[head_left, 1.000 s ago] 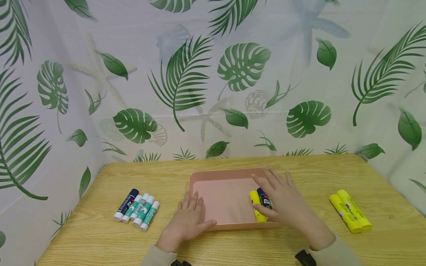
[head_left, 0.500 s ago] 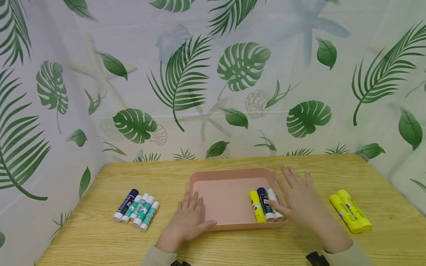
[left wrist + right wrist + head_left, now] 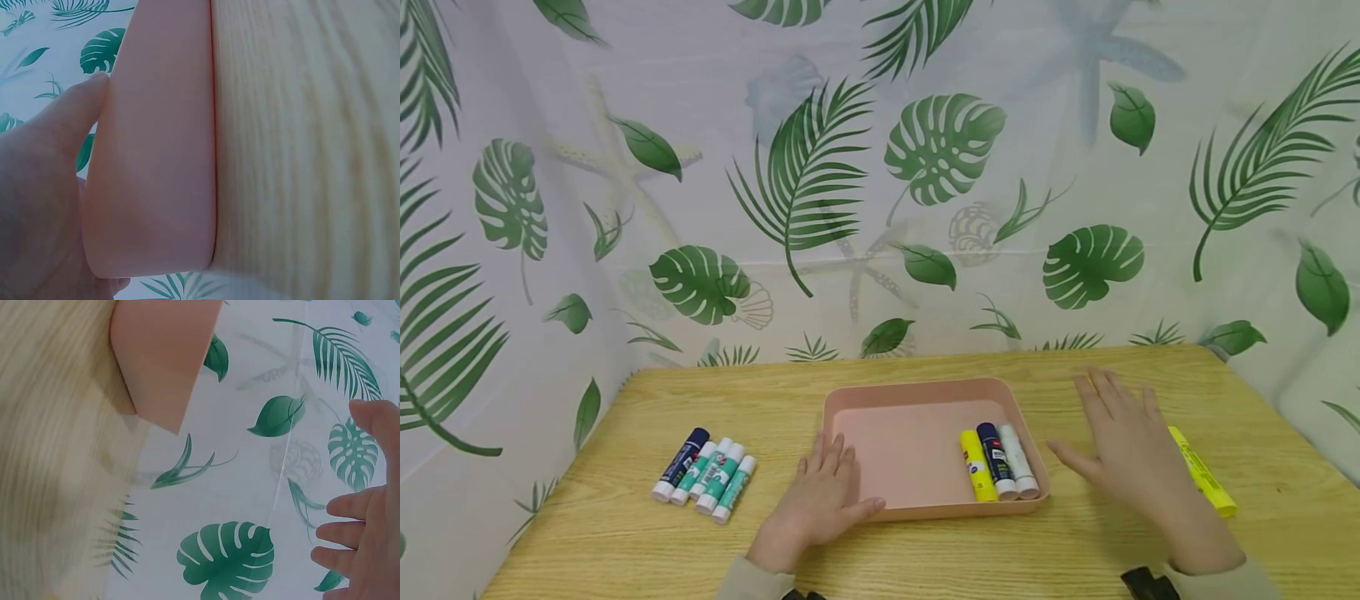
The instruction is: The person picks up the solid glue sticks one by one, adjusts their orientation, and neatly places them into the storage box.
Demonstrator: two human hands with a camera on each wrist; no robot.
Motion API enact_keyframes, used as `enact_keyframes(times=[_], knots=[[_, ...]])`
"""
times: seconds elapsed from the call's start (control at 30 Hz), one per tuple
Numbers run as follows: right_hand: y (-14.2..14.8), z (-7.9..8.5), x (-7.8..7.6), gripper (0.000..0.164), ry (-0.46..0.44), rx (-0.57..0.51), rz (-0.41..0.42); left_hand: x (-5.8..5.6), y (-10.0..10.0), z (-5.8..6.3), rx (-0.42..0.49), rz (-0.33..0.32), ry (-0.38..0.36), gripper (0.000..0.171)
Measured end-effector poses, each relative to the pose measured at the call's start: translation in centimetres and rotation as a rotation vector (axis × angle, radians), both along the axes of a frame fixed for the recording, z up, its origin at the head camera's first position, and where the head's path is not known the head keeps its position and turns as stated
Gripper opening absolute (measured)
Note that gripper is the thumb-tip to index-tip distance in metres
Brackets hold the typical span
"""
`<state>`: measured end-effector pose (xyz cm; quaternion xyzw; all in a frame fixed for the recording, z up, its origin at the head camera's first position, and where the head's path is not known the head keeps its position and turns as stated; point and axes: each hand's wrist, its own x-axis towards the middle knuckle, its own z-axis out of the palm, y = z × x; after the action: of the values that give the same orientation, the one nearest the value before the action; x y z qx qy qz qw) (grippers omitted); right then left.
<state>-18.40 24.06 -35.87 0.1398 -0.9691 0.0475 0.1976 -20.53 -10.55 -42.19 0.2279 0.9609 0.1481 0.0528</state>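
My left hand (image 3: 823, 496) rests at the front left corner of a pink tray (image 3: 902, 454), fingers fairly straight, thumb along the front rim. In the left wrist view, the thumb (image 3: 87, 100) touches the rim. Inside the tray's right end lie a yellow glue stick (image 3: 978, 467), a navy one (image 3: 996, 461) and a white one (image 3: 1018, 462), side by side. My right hand (image 3: 1131, 454) is spread above the table right of the tray, holding nothing. Just beyond it lies a yellow glue stick (image 3: 1213, 482); its neighbour is hidden behind the hand.
On the left side of the wooden table (image 3: 587, 533) lies a row with a navy glue stick (image 3: 681, 465) and several white and teal glue sticks (image 3: 721, 483). A leaf-patterned sheet (image 3: 850, 333) hangs behind the table.
My right hand has moved right, from over the tray's right end to near the yellow glue sticks, uncovering the navy and white sticks. My left hand has stayed at the tray.
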Motion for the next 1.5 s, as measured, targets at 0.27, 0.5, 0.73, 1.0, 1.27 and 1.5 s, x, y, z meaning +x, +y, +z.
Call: enact_keyframes(times=[0.27,0.5,0.73,1.0,1.27,1.5], knots=[[1.4,0.3,-0.2,0.085,0.003,-0.027,-0.033,-0.1,0.0,0.1,0.006,-0.003,0.013,0.083],[2.5,0.2,-0.3,0.079,-0.011,-0.043,-0.055,0.0,-0.2,0.1,0.010,0.004,0.009,0.084],[3.4,0.4,-0.6,0.064,-0.069,-0.100,-0.111,0.1,-0.5,0.2,0.006,0.016,0.001,0.085],[4.7,0.4,-0.6,0.046,-0.202,-0.178,-0.245,0.0,-0.5,0.0,0.003,0.018,0.017,0.085],[6.3,0.1,-0.8,0.042,-0.354,-0.181,-0.310,0.0,-0.5,0.1,0.010,0.023,0.009,0.085],[7.7,-0.4,-1.1,0.039,-0.524,-0.190,-0.377,0.0,-0.3,0.0,0.015,0.014,-0.002,0.085]])
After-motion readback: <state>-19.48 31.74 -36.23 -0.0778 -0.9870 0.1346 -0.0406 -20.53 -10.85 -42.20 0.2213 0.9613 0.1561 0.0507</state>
